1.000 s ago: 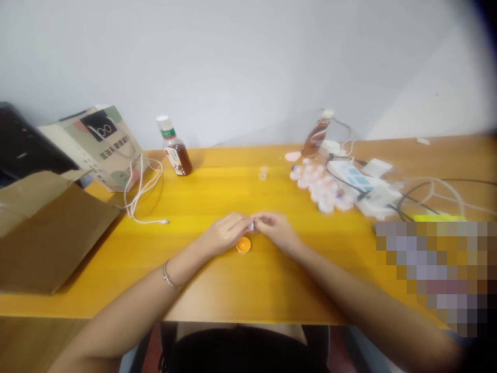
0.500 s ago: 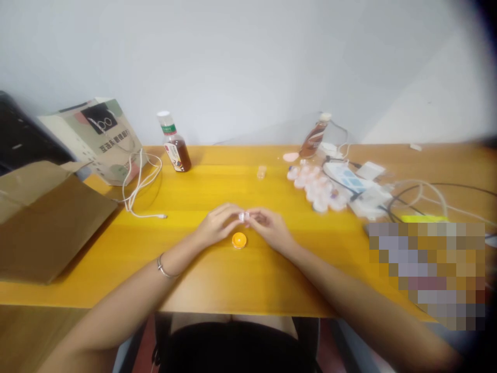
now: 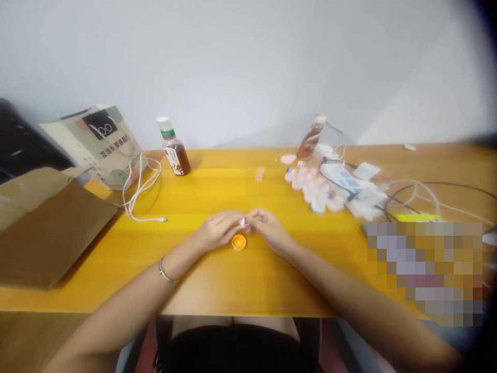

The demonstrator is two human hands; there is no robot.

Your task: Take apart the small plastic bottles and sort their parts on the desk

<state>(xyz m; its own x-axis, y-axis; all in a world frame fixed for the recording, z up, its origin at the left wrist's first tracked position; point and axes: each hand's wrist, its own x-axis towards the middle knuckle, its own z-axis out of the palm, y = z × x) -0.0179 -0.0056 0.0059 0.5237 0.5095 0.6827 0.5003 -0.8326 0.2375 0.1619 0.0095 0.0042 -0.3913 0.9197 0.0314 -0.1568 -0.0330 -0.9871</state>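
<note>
Between my fingertips is a small whitish-pink piece (image 3: 243, 222), too small and blurred to name. My left hand (image 3: 218, 229) pinches it from the left, fingers pressed together. From the other side my right hand (image 3: 267, 229) grips it with thumb and forefinger. Just below the hands, on the yellow table (image 3: 233, 282), sits a small round orange pot (image 3: 239, 242) with a pale rim. Farther back stands a small clear cup or jar (image 3: 260, 174).
A cardboard box (image 3: 58, 233) and a paper bag (image 3: 112, 150) stand left, beside a white cable (image 3: 135, 191). Two bottles, one upright (image 3: 175, 150) and one tilted (image 3: 310, 139), are at the back. Several white pots (image 3: 316, 189) and a power strip (image 3: 365, 199) lie right.
The piece has turned slightly between my fingers, and my right fingers now cover more of it. The whole view has shifted a little; the orange pot stays in place on the table.
</note>
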